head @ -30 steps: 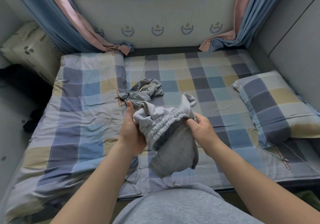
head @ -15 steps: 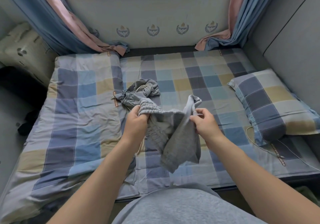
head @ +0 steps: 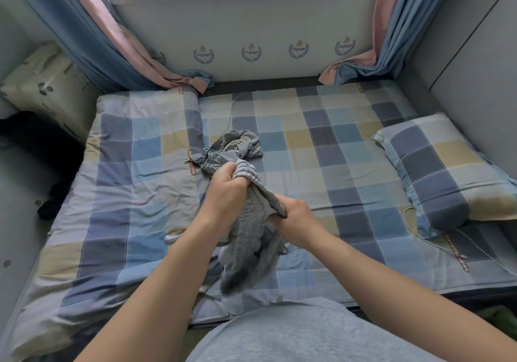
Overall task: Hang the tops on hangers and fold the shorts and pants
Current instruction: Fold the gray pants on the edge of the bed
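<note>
I hold a pair of grey shorts [head: 249,252] with an elastic ribbed waistband above the near middle of the bed. My left hand [head: 228,194] grips the waistband at its upper end. My right hand [head: 295,219] grips the waistband lower down and to the right. The legs of the shorts hang bunched below my hands. A second crumpled blue-grey garment [head: 232,152] lies on the bed just beyond my left hand.
The bed [head: 335,152] has a checked blue, grey and yellow sheet. A matching pillow [head: 444,166] lies at the right, a thin cable [head: 419,230] beside it. Curtains [head: 117,45] hang at both back corners. A pale cushion [head: 47,87] sits at the far left.
My hands have come closer together along the waistband, the right dropping below the left. The shorts, spread wider before, now hang bunched and narrow.
</note>
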`<action>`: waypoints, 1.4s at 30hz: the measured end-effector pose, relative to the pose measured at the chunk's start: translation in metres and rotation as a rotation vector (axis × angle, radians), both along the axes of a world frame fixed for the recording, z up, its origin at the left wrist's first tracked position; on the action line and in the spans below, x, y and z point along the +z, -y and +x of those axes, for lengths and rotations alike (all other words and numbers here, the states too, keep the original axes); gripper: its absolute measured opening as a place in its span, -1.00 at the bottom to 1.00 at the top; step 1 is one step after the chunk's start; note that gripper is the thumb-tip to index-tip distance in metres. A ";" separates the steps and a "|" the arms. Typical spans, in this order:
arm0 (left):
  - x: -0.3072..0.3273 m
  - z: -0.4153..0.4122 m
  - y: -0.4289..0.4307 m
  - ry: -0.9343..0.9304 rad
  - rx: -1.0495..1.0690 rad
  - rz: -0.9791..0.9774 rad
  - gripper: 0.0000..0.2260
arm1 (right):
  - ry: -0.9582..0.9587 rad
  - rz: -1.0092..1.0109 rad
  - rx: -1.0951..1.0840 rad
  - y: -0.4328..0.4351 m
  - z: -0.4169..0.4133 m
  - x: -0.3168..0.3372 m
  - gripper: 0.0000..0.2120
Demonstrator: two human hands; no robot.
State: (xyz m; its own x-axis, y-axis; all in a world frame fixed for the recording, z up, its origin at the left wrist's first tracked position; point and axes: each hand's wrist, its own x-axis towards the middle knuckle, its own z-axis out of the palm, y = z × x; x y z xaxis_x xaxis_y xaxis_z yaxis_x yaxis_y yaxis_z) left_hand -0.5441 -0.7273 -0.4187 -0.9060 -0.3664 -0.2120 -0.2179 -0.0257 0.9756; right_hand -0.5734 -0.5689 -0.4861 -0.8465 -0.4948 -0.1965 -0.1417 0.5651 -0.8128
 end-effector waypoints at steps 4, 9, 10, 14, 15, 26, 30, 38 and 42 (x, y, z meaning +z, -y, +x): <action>-0.018 0.004 0.034 0.092 0.130 -0.363 -0.76 | -0.093 0.260 -0.025 -0.009 -0.010 -0.013 -0.88; -0.055 0.011 0.076 0.303 0.057 -0.755 -0.72 | -0.043 0.424 -0.132 -0.030 -0.034 -0.019 -0.80; -0.063 0.012 0.082 0.349 0.056 -0.785 -0.72 | -0.036 0.419 -0.155 -0.032 -0.039 -0.018 -0.77; -0.092 0.017 0.092 0.475 0.108 -0.775 -0.74 | -0.022 0.342 -0.275 -0.043 -0.052 -0.019 -0.74; -0.096 0.017 0.091 0.499 0.134 -0.722 -0.75 | -0.012 0.339 -0.306 -0.045 -0.052 -0.020 -0.74; -0.047 -0.010 0.015 0.135 -0.293 -0.517 -0.88 | 0.200 0.296 0.166 -0.026 -0.024 -0.014 -0.27; -0.033 -0.011 0.013 0.038 -0.299 -0.637 -0.84 | -0.078 0.067 0.158 -0.001 -0.015 0.002 -0.87; -0.092 0.008 0.064 0.325 0.001 -0.976 -0.78 | -0.316 -0.011 -0.258 -0.024 -0.038 0.009 -0.80; -0.123 0.032 0.091 0.556 0.135 -0.729 -0.86 | -0.179 0.143 -0.479 -0.061 -0.047 -0.017 -0.83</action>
